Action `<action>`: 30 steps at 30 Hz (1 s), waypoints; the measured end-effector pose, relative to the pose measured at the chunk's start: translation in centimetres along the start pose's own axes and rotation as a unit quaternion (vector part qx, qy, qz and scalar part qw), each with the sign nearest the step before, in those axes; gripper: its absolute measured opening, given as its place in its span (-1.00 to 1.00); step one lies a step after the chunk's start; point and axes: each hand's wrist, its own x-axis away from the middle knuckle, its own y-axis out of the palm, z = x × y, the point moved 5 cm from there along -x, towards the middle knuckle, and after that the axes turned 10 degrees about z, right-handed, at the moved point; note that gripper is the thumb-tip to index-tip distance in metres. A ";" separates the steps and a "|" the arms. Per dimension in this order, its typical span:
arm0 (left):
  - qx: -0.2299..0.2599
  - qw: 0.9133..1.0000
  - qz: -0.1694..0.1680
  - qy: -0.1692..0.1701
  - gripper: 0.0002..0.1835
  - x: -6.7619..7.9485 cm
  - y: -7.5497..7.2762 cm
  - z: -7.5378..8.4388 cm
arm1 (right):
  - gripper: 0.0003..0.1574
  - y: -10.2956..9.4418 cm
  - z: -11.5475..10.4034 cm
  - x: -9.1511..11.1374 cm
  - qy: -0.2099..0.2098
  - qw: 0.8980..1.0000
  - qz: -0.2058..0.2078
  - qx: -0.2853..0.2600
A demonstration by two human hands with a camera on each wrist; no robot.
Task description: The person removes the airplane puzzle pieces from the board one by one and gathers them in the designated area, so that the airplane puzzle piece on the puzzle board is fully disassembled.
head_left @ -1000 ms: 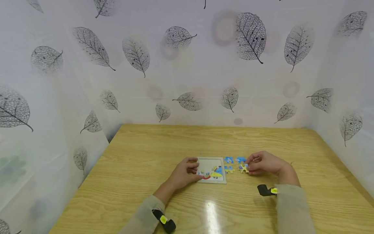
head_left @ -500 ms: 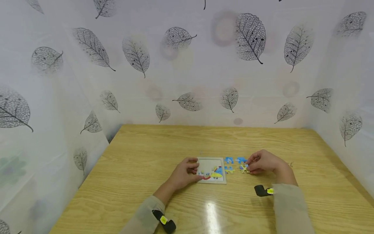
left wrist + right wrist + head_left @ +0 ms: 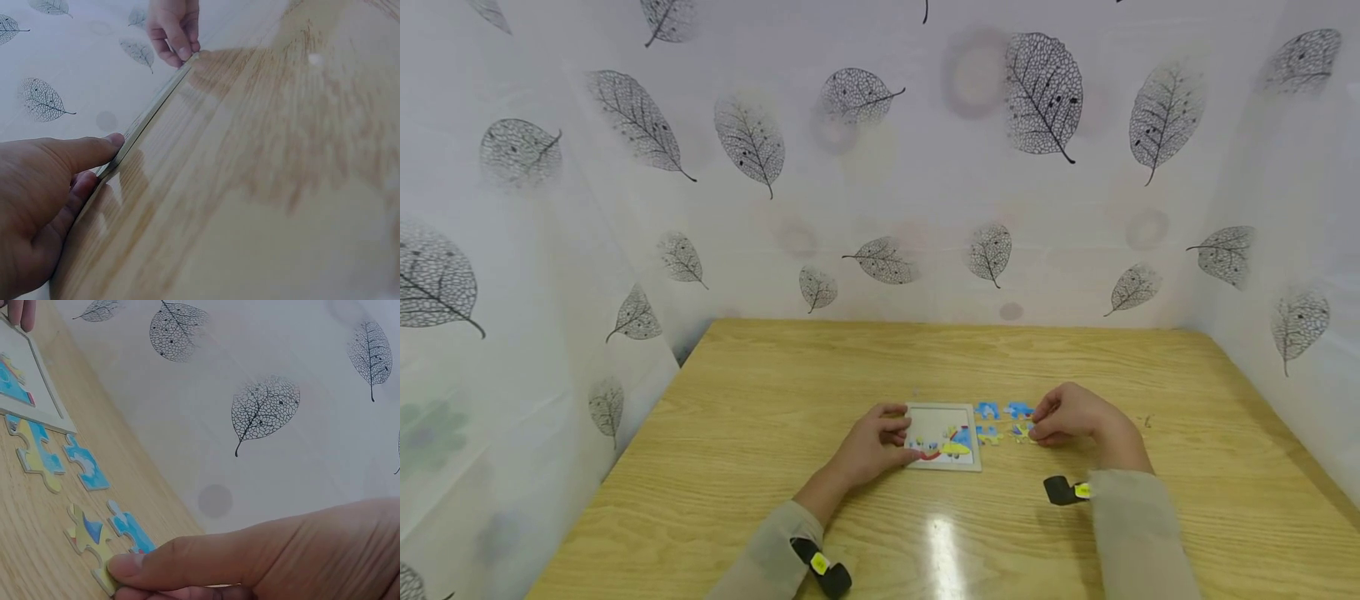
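My left hand (image 3: 871, 442) grips the left edge of a wooden puzzle board (image 3: 934, 422), thumb on top. Assembled picture pieces (image 3: 953, 449) fill the board's lower part. To its right, my right hand (image 3: 1070, 415) pinches the near end of a yellow jigsaw piece (image 3: 86, 534) with a blue patch, thumb on top and fingers partly hidden. Beside that piece, a blue piece (image 3: 130, 530) is partly covered by my thumb. Closer to the board, in the right wrist view, lie a blue-and-white piece (image 3: 87, 464) and a yellow-and-blue piece (image 3: 39, 453).
The wooden table (image 3: 820, 358) runs back to a pale curtain (image 3: 925, 183) printed with leaves. Curtain also hangs along both sides. Each sleeve carries a black wrist camera, the left one (image 3: 822, 568) and the right one (image 3: 1063, 490).
My right wrist and forearm have shifted left, the fingers further over the yellow jigsaw piece, which shows less in the head view. My left hand and the board stay still.
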 end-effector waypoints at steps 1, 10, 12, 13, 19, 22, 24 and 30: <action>0.002 1.000 0.001 0.000 -0.37 0.0 0.0 0.0 | -0.70 0.0 0.0 0.0 -0.002 1.000 -0.003 -0.002; 0.008 1.000 0.004 0.002 -0.39 0.0 0.0 0.1 | -0.61 -0.1 0.2 -0.3 -0.026 0.999 -0.014 -0.026; 0.009 1.000 0.004 0.006 -0.39 0.0 0.0 0.1 | -0.59 -0.1 0.1 -0.5 -0.037 0.999 -0.017 -0.032; 0.010 1.000 0.004 0.008 -0.39 0.0 0.0 0.1 | -0.58 0.0 0.1 -0.6 -0.042 0.998 -0.018 -0.038; 0.017 1.000 0.003 0.012 -0.39 -0.1 0.0 0.0 | -0.50 0.7 -0.8 -0.9 -0.077 0.994 -0.036 -0.071; 0.019 1.000 0.004 0.014 -0.39 -0.1 0.1 0.0 | -0.48 1.1 -1.4 -0.9 -0.092 0.992 -0.045 -0.068; 0.018 1.000 0.004 0.015 -0.39 -0.1 0.1 0.0 | -0.46 1.5 -1.7 -0.9 -0.100 0.991 -0.049 -0.067; 0.010 1.000 0.002 0.012 -0.37 0.0 0.0 0.0 | -0.44 2.6 -2.6 -1.0 -0.117 0.988 -0.071 -0.075</action>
